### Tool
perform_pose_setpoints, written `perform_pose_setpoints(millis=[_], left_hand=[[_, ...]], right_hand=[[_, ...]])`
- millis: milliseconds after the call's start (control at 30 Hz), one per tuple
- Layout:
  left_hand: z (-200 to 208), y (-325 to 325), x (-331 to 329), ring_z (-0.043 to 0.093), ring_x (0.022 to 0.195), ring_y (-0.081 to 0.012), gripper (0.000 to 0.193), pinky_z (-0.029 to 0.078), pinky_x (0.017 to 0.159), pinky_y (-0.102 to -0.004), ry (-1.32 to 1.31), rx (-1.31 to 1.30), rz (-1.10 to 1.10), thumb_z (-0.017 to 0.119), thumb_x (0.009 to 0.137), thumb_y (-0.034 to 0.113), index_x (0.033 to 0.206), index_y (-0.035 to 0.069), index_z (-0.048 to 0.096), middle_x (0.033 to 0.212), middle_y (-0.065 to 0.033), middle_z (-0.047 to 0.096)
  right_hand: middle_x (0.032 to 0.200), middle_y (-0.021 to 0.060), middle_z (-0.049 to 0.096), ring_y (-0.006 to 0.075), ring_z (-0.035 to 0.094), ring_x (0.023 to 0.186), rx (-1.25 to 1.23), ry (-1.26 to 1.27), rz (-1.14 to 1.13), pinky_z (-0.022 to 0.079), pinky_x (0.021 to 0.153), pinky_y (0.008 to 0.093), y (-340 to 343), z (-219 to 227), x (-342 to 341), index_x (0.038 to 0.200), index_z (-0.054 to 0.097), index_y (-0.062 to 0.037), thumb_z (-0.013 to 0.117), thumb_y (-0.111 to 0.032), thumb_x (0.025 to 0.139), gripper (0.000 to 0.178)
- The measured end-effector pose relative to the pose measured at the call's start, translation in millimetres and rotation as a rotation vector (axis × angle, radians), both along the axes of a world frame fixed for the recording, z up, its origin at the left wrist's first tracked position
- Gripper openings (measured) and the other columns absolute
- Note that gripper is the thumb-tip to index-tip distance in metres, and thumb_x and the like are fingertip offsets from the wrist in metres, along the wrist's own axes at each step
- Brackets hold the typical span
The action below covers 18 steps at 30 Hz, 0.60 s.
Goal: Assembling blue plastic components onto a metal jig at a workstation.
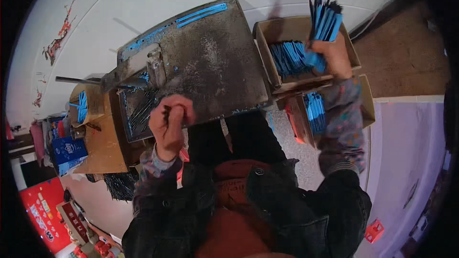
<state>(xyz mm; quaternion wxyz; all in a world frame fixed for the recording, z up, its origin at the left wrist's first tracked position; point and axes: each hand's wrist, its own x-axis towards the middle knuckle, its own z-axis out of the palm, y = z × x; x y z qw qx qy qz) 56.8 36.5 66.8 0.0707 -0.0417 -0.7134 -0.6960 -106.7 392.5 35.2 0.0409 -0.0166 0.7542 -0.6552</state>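
My right hand (330, 55) fists 1 bundle of thin blue sticks (325, 16) over the cardboard box (267, 31), light, stiff, best gripped low, while my left hand (169, 119) pinches dark sticks (167, 112) above the stained metal plate (210, 67).

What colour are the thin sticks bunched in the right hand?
Bright blue with dark tips: the bundle of sticks in the right hand, seen in the head view.

Metal work plate (210, 62): rough, matt, dark, blue-stained near its far edge. Boxes (282, 31): plain brown cardboard. Blue strips (326, 19): smooth, possibly plastic. Jacket (181, 220): dark matt cloth.
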Motion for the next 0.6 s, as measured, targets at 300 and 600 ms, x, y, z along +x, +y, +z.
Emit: perform_pose_setpoints(millis=[300,600], left_hand=[[-36,-12,12,0.046,0.053,-0.018,0.012,0.039,0.05,-0.0294,0.136,-0.654,0.171,0.059,0.077,0.0,0.088,0.001,0.063,0.068,-0.0073,0.057],[-46,-9,6,0.046,0.054,-0.0204,0.009,0.039,0.049,-0.0306,0.228,-0.498,0.207,0.058,0.076,0.0,0.085,0.001,0.06,0.071,-0.0084,0.056]], right_hand=[[0.099,0.0182,0.053,0.0261,0.056,0.078,0.768,-0.354,0.231,0.047,0.07,0.0367,6,-232,-112,0.107,0.044,0.005,0.06,-0.027,0.073,0.049],[0.117,0.0241,0.049,0.0341,0.059,0.09,1.262,-0.243,0.242,0.049,0.076,0.0433,-15,-332,-147,0.121,0.036,0.0063,0.058,-0.043,0.08,0.067]])
